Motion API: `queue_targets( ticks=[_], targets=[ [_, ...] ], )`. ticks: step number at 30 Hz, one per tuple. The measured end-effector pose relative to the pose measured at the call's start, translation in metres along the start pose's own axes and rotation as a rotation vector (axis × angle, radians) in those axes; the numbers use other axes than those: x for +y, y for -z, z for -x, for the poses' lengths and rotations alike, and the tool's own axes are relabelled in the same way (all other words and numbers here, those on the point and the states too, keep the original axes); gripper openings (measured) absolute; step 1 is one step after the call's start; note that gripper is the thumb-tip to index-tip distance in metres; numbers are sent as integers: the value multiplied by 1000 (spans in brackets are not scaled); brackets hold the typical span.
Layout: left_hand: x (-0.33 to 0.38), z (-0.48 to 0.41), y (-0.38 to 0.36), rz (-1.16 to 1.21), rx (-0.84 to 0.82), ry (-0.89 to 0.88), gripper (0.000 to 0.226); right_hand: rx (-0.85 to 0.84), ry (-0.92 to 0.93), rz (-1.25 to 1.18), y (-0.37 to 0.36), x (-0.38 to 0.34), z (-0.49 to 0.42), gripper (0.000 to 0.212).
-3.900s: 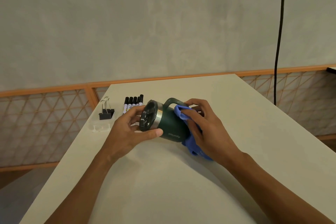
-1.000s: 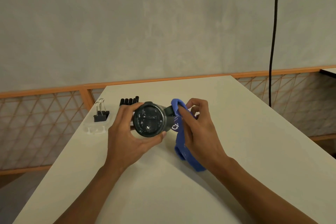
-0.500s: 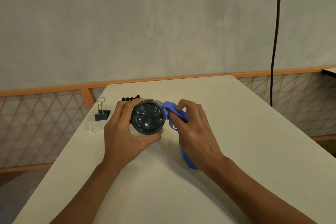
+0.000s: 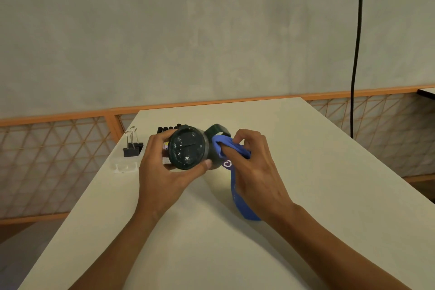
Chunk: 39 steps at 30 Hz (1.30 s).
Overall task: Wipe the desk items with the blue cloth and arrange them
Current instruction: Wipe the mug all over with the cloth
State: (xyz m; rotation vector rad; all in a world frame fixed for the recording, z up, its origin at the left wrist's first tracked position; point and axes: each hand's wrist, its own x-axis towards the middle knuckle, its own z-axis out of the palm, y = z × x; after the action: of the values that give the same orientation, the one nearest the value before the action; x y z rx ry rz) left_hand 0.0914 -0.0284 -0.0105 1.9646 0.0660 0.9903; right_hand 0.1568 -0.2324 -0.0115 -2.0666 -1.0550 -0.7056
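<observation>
A dark green mug [image 4: 187, 148] with a steel band is held on its side above the white desk [image 4: 306, 172], its speckled lid end facing me. My left hand [image 4: 162, 172] grips it round the lid end, thumb below, fingers over the far side. My right hand [image 4: 256, 169] holds the blue cloth [image 4: 229, 148] bunched against the mug's right side beside the green handle [image 4: 217, 130]; the cloth's tail hangs down to the desk under my wrist. Black markers [image 4: 168, 129] lie behind the mug, mostly hidden.
A black binder clip [image 4: 131, 148] stands near the desk's left edge, with a clear plastic piece [image 4: 123, 167] in front of it. An orange-framed lattice railing [image 4: 58, 160] runs behind and to the left. A black cable [image 4: 356, 54] hangs at the right.
The mug has turned from side-on to lid-facing-me. In the last second my right hand moved the cloth along the mug's side near the handle; both hands kept their hold.
</observation>
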Motion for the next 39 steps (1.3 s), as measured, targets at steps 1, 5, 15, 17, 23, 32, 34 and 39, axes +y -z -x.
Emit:
queue_targets(
  ticks=[1,5,15,17,23,32,34,39],
  targets=[
    [0,0,-2,68,-1,70,86,26,-79,-131,-1,9,1,47],
    [-4,-2,-6,207,-19,229,75,11,-213,-364,1,7,-2,74],
    [7,1,-1,233,-40,154,83,-115,-206,261,-15,11,1,51],
    [8,2,-1,208,-68,138,84,-144,-240,123,-14,6,0,52],
    [5,5,-7,187,-123,131,86,-124,-351,-307,-6,16,-8,45],
    [0,3,-6,187,-129,187,82,-206,-384,-489,-9,19,-8,45],
    [2,4,-8,178,-115,185,81,-210,-358,-433,-7,20,-6,45],
    [1,2,-6,163,-86,178,79,-198,-330,-436,-9,17,-3,43]
  ],
)
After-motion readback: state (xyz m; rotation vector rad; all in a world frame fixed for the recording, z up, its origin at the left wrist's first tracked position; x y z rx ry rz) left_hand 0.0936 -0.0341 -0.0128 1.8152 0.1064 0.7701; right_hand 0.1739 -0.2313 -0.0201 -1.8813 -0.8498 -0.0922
